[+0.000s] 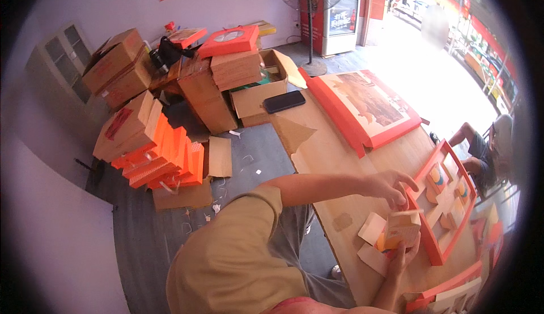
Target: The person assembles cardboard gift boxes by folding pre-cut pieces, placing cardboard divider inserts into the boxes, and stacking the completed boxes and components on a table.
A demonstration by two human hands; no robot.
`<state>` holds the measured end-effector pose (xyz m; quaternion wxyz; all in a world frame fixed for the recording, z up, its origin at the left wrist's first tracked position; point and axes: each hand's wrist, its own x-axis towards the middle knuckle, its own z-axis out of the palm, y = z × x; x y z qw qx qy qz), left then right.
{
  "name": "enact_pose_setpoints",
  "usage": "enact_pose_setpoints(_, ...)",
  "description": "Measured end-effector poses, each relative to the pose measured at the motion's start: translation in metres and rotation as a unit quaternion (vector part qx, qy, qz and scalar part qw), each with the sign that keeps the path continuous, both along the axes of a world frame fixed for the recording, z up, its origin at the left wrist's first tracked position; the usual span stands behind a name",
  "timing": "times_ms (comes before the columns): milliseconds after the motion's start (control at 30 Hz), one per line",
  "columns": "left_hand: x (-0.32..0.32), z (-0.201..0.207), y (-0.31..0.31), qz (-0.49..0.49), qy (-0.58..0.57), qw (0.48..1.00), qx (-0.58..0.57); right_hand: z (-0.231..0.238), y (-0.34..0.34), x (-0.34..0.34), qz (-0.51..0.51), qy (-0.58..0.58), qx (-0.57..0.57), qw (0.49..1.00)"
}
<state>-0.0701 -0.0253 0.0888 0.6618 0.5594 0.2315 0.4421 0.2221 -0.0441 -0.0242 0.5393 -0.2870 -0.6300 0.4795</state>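
A small cream carton (403,228) with its flaps folded out is held low over the table by my right hand (406,254). Yellow and red printing shows at its opening. My left hand (391,188) hovers just above the carton, near the edge of a red-rimmed tray (415,203). Its fingers are bent and apart, with nothing visible between them. Small boxes with round coloured prints (437,177) sit in the tray's compartments.
A large red box with a picture lid (368,107) and a black phone (284,101) lie on the wooden table (328,161). Stacked orange boxes (170,155) and open brown cartons (207,96) stand to the left. A standing fan (310,25) is behind. A person (490,150) sits at the right.
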Motion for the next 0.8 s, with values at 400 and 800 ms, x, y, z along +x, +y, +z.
enact_pose_setpoints(400, 0.038, -0.001, 0.030, 0.158, 0.158, 0.923, 0.313, -0.024, 0.013, 0.015, -0.072, 0.065, -0.073, 0.993)
enact_pose_setpoints(800, 0.072, -0.019, 0.062, 0.210, 0.038, 0.965, 0.149, -0.028, 0.014, 0.016, -0.045, -0.090, 0.013, 0.995)
